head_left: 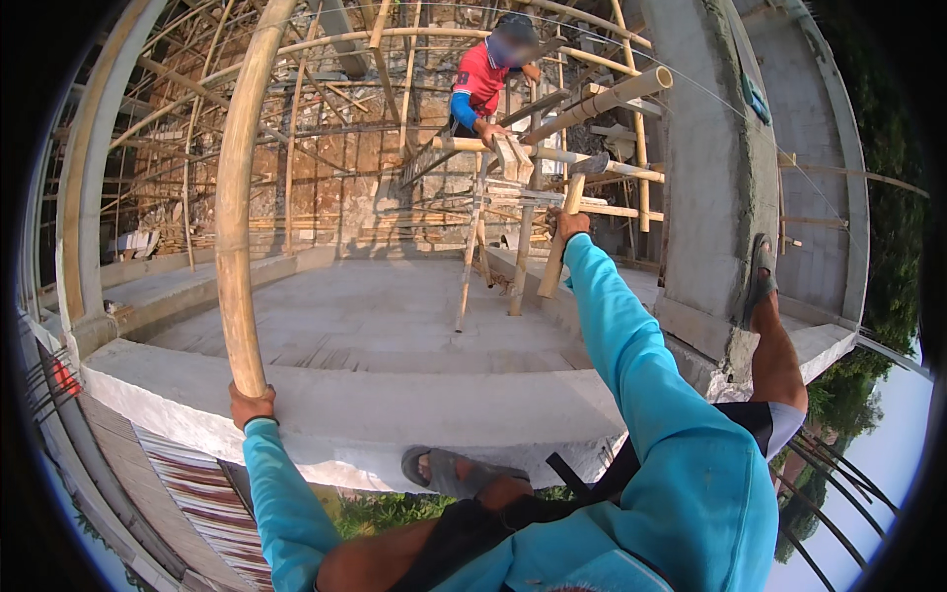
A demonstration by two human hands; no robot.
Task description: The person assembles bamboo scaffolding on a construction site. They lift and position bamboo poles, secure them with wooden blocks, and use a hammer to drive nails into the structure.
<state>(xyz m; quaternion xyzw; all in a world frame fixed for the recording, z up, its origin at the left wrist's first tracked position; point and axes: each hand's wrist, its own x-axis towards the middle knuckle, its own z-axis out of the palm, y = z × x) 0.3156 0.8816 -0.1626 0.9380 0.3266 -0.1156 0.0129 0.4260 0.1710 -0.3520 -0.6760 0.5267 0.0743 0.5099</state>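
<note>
Bamboo pole (239, 197) at the left of the frame, leaning slightly, running from the lower left up past the top edge, in front of the far larger bamboo scaffolding (434, 32). Scaffolding spread over the upper half, uprights and cross-poles meeting at many angles, presumably for bracing in more than one direction. Mid-frame, a pale floor slab (365, 316), edged nearer the bottom by a broad concrete ledge (444, 395), in use as footing. At the upper right, a tall concrete column (695, 187).

Upper centre, a co-worker (478, 84) in red shirt and blue sleeves, one co-worker's hand (490, 132) on short timber pieces (512, 158), perhaps to keep them from shifting among the poles.

Right of centre, a wooden-handled tool (552, 268) with a grey head, probably a hammer, inside the closed fingers of the right hand (570, 225), arm outstretched. Lower left, left hand (254, 405) low on the pole, fingers curled round it, apparently to steady the length from near its foot; cannot tell whether resting on the ledge or hanging from the grip.

Smallest, two sandals: one (454, 474) on the ledge at lower centre, one (762, 271) beside the column, set wide apart, likely for balance with both hands busy.
</note>
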